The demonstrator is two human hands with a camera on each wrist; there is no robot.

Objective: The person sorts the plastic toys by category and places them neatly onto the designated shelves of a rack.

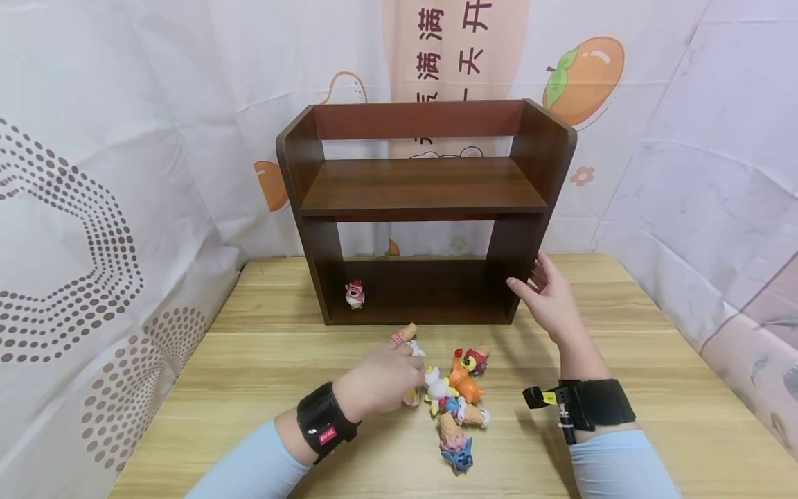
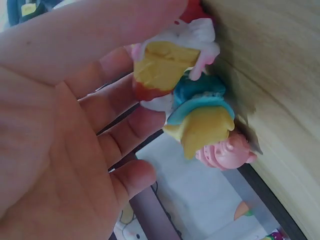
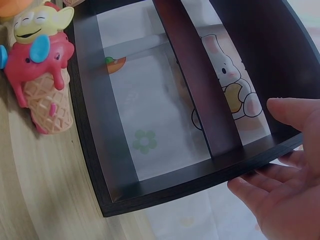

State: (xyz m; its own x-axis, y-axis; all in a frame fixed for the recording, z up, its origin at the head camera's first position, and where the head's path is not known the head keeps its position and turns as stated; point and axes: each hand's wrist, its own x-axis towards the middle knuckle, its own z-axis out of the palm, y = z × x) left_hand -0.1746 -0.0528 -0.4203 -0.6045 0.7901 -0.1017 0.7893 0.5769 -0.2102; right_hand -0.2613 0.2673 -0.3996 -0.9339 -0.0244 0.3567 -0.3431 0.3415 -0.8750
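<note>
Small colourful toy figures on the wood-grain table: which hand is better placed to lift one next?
Likely the left hand: it is among the toy figures, while the right hand grips the dark-brown wooden shelf.

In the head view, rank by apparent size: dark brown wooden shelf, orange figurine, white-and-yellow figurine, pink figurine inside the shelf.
1. Dark brown wooden shelf
2. Orange figurine and white-and-yellow figurine: too alike to rank
3. Pink figurine
</note>
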